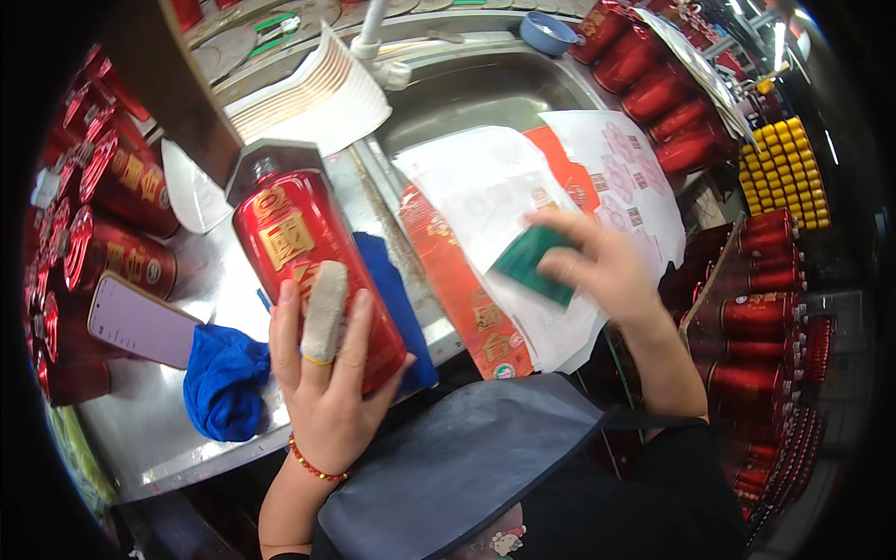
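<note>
My left hand [327, 392] is wrapped round a red bottle [303, 243] with gold lettering and a dark, faceted top. The bottle leans over the metal counter, its top pointing away to the left. One finger wears a beige finger cover [325, 313]. To the right, my right hand [597, 266], smeared by motion, pinches a flat, dark green rectangular piece [534, 264]; its exact kind is unclear. That piece is over white printed sheets [499, 173], which lie partly on a red and orange printed sheet [434, 243].
A metal sink [485, 84] lies behind the sheets, with a blue bowl [548, 34] at its edge. Crumpled blue cloth [224, 383] and a phone [147, 322] rest on the left counter. Red bottles [121, 252] crowd the left; more red bottles [756, 355] are stacked right.
</note>
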A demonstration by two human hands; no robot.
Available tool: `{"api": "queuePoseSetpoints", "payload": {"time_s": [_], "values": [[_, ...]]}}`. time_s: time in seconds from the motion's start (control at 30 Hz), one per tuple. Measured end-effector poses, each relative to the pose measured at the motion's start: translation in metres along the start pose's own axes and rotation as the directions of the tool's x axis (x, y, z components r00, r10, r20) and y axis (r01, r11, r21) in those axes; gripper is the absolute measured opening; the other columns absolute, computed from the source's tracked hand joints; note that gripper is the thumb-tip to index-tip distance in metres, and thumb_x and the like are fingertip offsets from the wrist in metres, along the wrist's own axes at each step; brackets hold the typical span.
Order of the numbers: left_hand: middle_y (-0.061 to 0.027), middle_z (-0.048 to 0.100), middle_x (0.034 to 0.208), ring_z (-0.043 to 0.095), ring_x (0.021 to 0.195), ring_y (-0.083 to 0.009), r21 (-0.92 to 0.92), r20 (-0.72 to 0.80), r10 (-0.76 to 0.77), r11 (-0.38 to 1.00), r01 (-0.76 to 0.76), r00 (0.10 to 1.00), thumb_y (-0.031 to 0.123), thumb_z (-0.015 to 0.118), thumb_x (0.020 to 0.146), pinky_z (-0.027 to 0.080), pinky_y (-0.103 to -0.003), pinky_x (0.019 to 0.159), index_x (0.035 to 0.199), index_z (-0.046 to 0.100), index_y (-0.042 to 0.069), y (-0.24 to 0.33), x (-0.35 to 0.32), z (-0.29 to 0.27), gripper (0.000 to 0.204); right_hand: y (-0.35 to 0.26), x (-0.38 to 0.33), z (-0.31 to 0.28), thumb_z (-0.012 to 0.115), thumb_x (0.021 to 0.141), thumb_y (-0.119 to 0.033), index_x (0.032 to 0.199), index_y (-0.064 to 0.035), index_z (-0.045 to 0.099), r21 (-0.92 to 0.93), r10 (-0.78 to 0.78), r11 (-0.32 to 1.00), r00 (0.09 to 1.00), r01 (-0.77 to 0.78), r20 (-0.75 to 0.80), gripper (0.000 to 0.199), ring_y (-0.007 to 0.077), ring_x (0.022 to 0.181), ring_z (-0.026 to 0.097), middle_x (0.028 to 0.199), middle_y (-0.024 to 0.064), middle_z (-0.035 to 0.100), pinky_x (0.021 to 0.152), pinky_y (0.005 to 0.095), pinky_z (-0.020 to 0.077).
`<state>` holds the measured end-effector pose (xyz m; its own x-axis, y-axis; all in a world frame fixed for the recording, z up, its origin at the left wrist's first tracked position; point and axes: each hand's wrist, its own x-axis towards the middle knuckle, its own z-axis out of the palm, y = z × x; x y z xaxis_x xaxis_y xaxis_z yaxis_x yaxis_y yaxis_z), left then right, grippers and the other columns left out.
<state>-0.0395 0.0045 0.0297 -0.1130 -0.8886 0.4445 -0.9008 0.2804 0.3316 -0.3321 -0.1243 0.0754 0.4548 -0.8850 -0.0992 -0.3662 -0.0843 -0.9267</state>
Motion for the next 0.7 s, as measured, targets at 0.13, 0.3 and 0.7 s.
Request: {"api": "queuePoseSetpoints", "payload": {"time_s": [0.13, 0.3, 0.7], "values": [[-0.0235, 0.036, 0.163, 0.032, 0.152, -0.0424, -0.059, -0.093, -0.058, 0.997, 0.053, 0.994, 0.026, 0.096, 0.065, 0.033, -0.050, 0.121, 0.155, 0.044, 0.003, -0.006, -0.004, 0.009, 0.107, 0.059, 0.002, -0.095, 0.057, 0.108, -0.034, 0.106, 0.0005, 0.074, 0.232, 0.203, 0.961, 0.950, -0.148, -0.236, 0.039, 0.0089, 0.080, 0.064, 0.093, 0.0020, 0.070, 0.075, 0.0238, 0.0520], [-0.0266, 0.024, 0.167, 0.034, 0.150, -0.0432, -0.509, -0.133, -0.391, 0.816, 0.275, 0.911, 0.020, 0.091, 0.074, 0.031, -0.046, 0.120, 0.164, 0.015, -0.003, -0.018, -0.038, 0.029, 0.120, 0.073, 0.003, -0.183, 0.061, 0.102, -0.054, 0.084, -0.0016, 0.078, -0.079, 0.326, 0.920, 0.862, -0.383, -0.387, 0.058, 0.0093, 0.075, 0.056, 0.078, 0.0010, 0.065, 0.076, 0.0271, 0.0452], [-0.0260, 0.025, 0.165, 0.028, 0.152, -0.0454, -0.160, -0.115, -0.249, 0.960, 0.229, 0.962, 0.027, 0.095, 0.069, 0.026, -0.050, 0.124, 0.163, 0.025, 0.001, -0.015, -0.030, 0.023, 0.120, 0.106, 0.088, -0.222, 0.084, 0.080, -0.024, 0.106, -0.0033, 0.079, -0.599, 0.122, 0.783, 0.986, -0.164, -0.111, 0.033, 0.0116, 0.073, 0.059, 0.078, 0.0026, 0.065, 0.066, 0.0288, 0.0471]]}}
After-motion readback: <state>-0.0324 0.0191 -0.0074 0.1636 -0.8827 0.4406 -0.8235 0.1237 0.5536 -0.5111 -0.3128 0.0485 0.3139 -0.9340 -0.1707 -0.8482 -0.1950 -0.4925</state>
